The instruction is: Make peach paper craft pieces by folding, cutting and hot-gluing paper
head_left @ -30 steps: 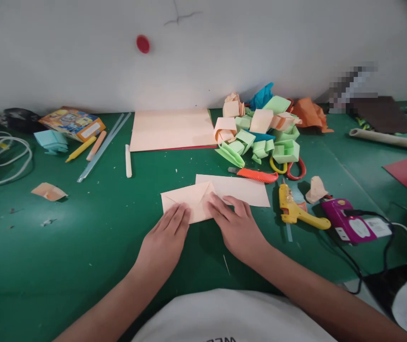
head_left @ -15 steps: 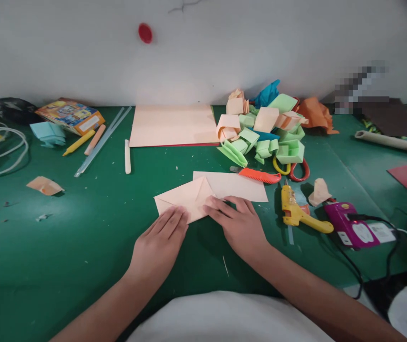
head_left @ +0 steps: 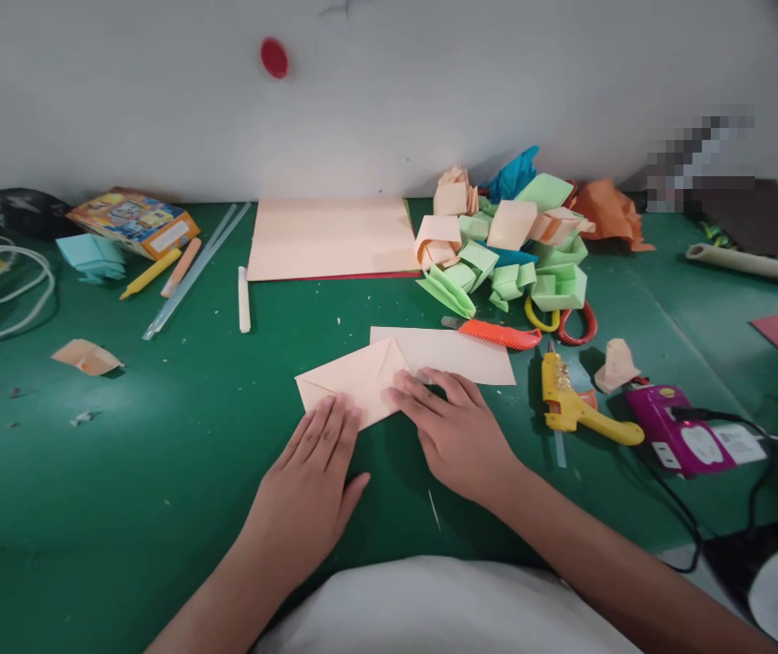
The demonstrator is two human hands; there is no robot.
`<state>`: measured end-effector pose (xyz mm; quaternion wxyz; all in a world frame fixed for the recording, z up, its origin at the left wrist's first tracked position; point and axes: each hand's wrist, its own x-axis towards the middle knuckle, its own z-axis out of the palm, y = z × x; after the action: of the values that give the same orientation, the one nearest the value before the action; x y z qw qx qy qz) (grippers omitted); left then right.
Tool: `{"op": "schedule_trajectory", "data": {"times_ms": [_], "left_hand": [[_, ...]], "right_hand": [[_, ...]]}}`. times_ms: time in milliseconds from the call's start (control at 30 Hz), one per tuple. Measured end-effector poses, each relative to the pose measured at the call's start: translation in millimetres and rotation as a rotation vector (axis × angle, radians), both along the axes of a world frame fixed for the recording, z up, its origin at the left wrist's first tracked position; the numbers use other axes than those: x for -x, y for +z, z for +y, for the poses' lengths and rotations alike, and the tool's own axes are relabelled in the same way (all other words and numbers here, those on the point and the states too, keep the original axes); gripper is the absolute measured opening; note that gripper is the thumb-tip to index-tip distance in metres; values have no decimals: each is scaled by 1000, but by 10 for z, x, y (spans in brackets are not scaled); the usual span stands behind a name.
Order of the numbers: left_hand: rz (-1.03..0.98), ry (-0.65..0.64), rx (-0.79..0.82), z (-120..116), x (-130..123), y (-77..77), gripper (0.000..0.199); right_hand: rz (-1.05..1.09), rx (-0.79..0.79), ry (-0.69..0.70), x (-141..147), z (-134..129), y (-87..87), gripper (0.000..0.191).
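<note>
A folded sheet of peach paper (head_left: pixel 352 371) lies on the green table in front of me, with crease lines and triangular flaps at its ends. My left hand (head_left: pixel 311 472) rests with outstretched fingertips on its lower left edge, thumb held apart. On the right end of the same paper, the fingers of my right hand (head_left: pixel 461 427) lie spread and press lightly. Partly under the folded piece's right corner is a flat strip of pale paper (head_left: pixel 457 354). An orange box cutter (head_left: pixel 502 333) lies across that strip's top edge.
Folded green and peach paper pieces (head_left: pixel 498 245) are heaped at the back right, near scissors (head_left: pixel 576 324). A yellow glue gun (head_left: pixel 576 404) and a purple power socket (head_left: pixel 685 431) sit on the right. Peach sheets (head_left: pixel 331 241) lie against the wall; a box (head_left: pixel 134 221) stands back left.
My left hand has turned slightly, and its thumb now shows spread away from the fingers. My right hand has barely shifted, and the paper stays in place.
</note>
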<state>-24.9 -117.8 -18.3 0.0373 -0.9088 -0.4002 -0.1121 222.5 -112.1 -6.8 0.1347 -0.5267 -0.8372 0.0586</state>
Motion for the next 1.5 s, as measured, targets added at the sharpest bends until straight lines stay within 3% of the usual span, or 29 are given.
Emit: {"op": "schedule_trajectory", "data": {"times_ms": [200, 367, 567, 733, 867, 967, 1100, 1133, 1200, 1233, 1333, 1400, 1500], "left_hand": [[3, -15, 142, -37, 60, 39, 74], [13, -25, 145, -4, 60, 68, 80], [-12, -9, 165, -9, 50, 81, 86], [-33, -36, 190, 26, 141, 110, 74], [-69, -87, 131, 199, 205, 181, 44], [-120, -102, 64, 439, 155, 268, 33], [-26, -140, 259, 833, 28, 342, 25], [-11, -129, 330, 925, 9, 345, 19], [5, -85, 336, 1081, -6, 338, 9], [9, -54, 324, 1140, -4, 330, 11], [25, 21, 284, 1248, 14, 305, 49], [36, 45, 280, 1277, 18, 292, 65], [53, 69, 278, 1284, 6, 292, 66]], "right_hand": [[-30, 18, 25, -39, -26, 52, 51], [-93, 15, 34, -25, -57, 90, 53], [-86, 41, 158, 101, -135, 116, 67], [-99, 3, 39, -54, -159, 97, 60], [-97, -19, 25, -98, -124, 154, 54], [-90, -41, 4, -42, 56, 253, 35], [-143, 0, 49, 39, 521, 407, 26], [-170, -18, 86, 60, 647, 439, 28], [-238, -9, 187, 108, 873, 486, 51], [-256, 20, 210, 133, 967, 499, 58], [-280, 117, 231, 201, 1160, 512, 67], [-270, 124, 226, 224, 1221, 516, 56], [-230, 141, 238, 224, 1224, 540, 30]]}}
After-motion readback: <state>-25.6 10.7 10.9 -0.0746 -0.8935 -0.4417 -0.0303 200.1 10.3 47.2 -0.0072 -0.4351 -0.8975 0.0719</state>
